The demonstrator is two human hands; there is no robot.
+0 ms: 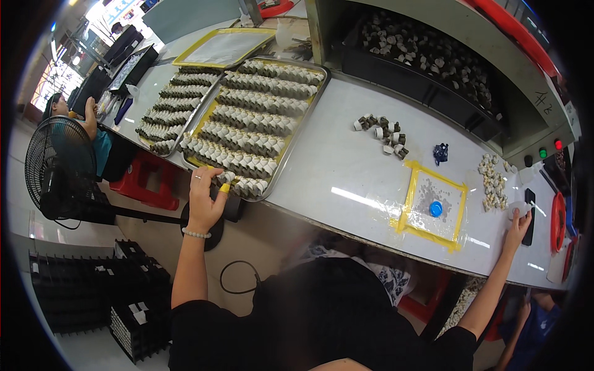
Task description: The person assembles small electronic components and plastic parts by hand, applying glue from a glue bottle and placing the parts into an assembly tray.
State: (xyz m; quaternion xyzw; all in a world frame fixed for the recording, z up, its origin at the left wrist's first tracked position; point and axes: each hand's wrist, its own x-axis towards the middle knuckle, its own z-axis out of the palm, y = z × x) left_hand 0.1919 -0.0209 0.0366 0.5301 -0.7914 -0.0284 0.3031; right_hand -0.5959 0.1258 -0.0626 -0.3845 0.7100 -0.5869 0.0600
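Note:
My left hand (pixel 205 201), a yellow cover on one fingertip, pinches a small white-and-dark part (pixel 228 177) at the near corner of a metal tray (pixel 299 133). That tray holds several slanted rows of the same white-topped, dark-bodied parts (pixel 253 117). Far to the right, my right hand (pixel 516 230) has its fingertips together at a small whitish thing beside a flat black object (pixel 529 216); what it grips is unclear. Between my hands lie a loose cluster of white-and-dark parts (pixel 391 135) and a yellow-taped square (pixel 405 201) with a blue cap (pixel 435 209) on its wet-looking surface.
A second filled tray (pixel 176 108) and a yellow-rimmed tray (pixel 226 46) stand to the left. Cream-coloured pieces (pixel 492 182) lie at the right. A black bin (pixel 427 93) sits under a machine housing. A fan (pixel 62 167) and another person (pixel 93 127) are at the left.

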